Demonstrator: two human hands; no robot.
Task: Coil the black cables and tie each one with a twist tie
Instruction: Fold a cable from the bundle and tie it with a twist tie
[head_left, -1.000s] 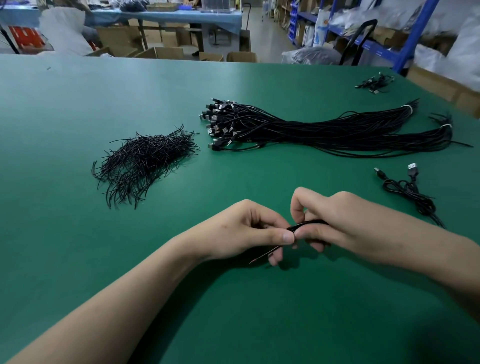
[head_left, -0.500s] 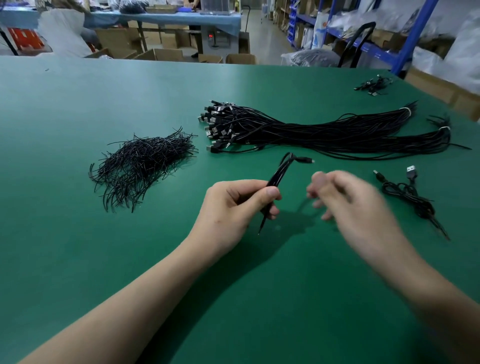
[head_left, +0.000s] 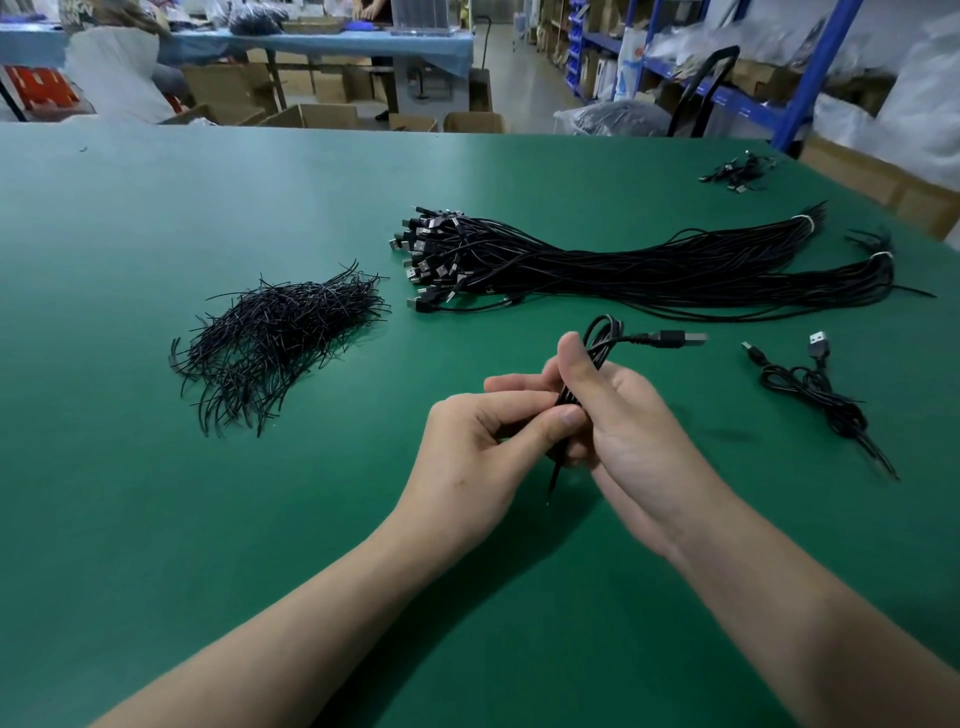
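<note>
Grip: left hand (head_left: 483, 449) and right hand (head_left: 641, 431) both pinch the coiled cable (head_left: 601, 338); a twist tie (head_left: 555, 475) seemingly pokes out below.

Your table (head_left: 156, 519) is a wide green top, matte and plain. On your left lies a loose pile of ties (head_left: 275, 338), thin black strands splayed every way. Past the middle, a long bundle (head_left: 649, 265) of black cables lies flat, its plugs fanned toward the ties, its far end split in two tails, each cinched by a white band (head_left: 808, 223). On your right a loose cable (head_left: 815, 384) lies part tangled, both plugs pointing away from you. Near the far right corner sits a small heap (head_left: 740, 171) of cables, well apart from the rest
</note>
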